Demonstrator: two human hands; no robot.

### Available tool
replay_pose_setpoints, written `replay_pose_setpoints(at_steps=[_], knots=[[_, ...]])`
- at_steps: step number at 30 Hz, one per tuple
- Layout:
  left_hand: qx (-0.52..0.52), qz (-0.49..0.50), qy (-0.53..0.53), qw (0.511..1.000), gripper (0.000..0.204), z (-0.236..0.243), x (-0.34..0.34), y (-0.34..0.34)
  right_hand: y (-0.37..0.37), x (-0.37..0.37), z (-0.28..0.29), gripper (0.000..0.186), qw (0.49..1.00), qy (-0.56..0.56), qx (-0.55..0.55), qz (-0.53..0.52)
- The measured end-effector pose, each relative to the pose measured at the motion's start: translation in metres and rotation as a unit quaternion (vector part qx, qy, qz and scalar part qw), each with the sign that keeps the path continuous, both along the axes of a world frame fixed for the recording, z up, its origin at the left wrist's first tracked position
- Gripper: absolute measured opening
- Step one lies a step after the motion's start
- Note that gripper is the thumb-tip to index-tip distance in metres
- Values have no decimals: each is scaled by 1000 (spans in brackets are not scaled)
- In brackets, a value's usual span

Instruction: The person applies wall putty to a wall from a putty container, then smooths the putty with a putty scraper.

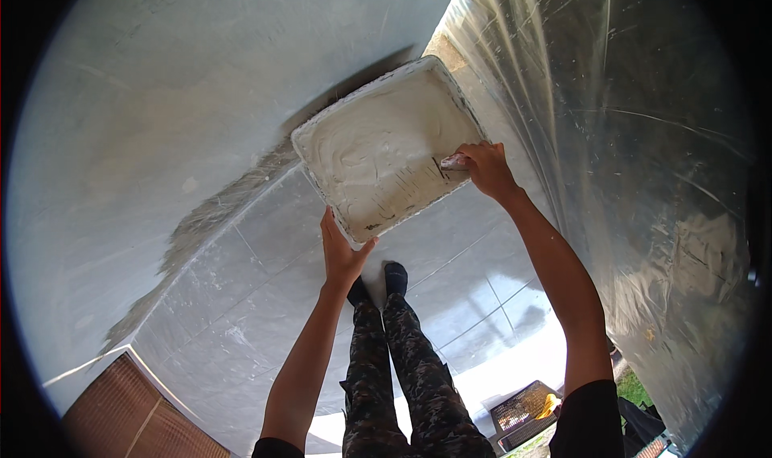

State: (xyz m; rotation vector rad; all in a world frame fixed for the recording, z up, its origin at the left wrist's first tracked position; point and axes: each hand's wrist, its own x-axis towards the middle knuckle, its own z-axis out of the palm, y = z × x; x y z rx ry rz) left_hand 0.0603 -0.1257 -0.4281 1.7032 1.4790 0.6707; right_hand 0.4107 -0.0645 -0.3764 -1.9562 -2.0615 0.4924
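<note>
In front of me is a rectangular tray (470, 120) with a rim crusted in dried white. A thick off-white plaster-like paste (378, 132) fills its far part, and thin streaks mark the near part. My left hand (343, 253) grips the tray's near left corner, fingers along the side and thumb at the near edge. At the near right corner, my right hand (488, 168) is closed around a paste-smeared scraper (454, 162). Its thin dark edge rests on or just over the tray's bottom; most of the tool is hidden by my fingers.
A grey wall (161, 80) with a rough, unsmoothed lower strip rises on the left. Clear plastic sheeting (643, 136) hangs on the right. Grey floor tiles (265, 273) lie below. A brown ribbed mat (137, 414) is at lower left, a dark crate-like thing (523, 410) at lower right.
</note>
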Motion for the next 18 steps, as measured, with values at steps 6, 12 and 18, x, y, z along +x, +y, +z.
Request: replay_pose_setpoints(at_steps=[6,12,18], knots=[[2,3,-3,1000,111,4,2,0,16,6,7,18,995,-40,-59,65],[-7,9,3,1000,111,3,1,0,37,-5,19,26,967,-123,-163,152],[-10,14,6,1000,112,4,2,0,57,-17,27,32,936,-164,-233,209]])
